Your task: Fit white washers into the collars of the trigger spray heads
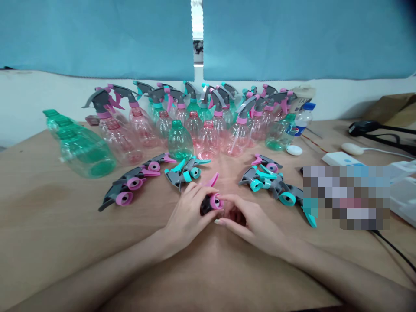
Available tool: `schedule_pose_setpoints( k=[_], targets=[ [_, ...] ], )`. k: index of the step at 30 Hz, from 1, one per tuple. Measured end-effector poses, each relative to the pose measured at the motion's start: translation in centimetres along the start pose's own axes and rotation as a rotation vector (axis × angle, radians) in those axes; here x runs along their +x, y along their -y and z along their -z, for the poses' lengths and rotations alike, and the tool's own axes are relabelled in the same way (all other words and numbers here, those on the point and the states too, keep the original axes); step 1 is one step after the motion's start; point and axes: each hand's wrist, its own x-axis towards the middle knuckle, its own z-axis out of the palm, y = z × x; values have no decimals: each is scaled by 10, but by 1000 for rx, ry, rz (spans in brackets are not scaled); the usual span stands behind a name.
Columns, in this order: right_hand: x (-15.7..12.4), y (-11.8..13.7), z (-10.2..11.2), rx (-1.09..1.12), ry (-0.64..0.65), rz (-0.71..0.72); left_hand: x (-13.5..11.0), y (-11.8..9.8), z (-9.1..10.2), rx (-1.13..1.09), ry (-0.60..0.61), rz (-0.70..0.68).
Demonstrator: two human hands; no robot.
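In my left hand (190, 208) is a dark grey spray trigger head (217, 201) with a pink collar, its pink lever pointing up and away. The collar's opening faces me. My right hand (248, 216) curls in from the other side, its index finger at the collar and its thumb just below; whether it holds anything else there is hidden. Left of my hands lie several loose pink-collared trigger heads (134, 183). Turquoise-collared ones (186, 175) rest just beyond my left hand, and more trigger heads (287, 198) lie on the right.
Across the back of the table (65, 229) stand several clear pink bottles (208, 141) and green bottles (180, 141), many with trigger heads fitted. A blue-capped drink bottle (303, 119), a white round object (294, 150), cables, a white power strip (341, 159) and a blurred-out patch occupy the right.
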Motion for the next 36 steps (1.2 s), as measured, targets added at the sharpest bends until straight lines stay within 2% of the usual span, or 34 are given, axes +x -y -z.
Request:
schedule_pose_setpoints(
  k=[11,18,27,36],
  targets=[
    [4,-2,-5,-27,-29,4,0,2,1,-59,8,72],
    [22,-11,2,-6,79,34,2,5,3,-69,15,159],
    [27,-17,6,-57,65,80,7,13,5,-49,59,110],
    [23,-12,11,-114,31,110,6,8,8,-121,32,112]
  ],
)
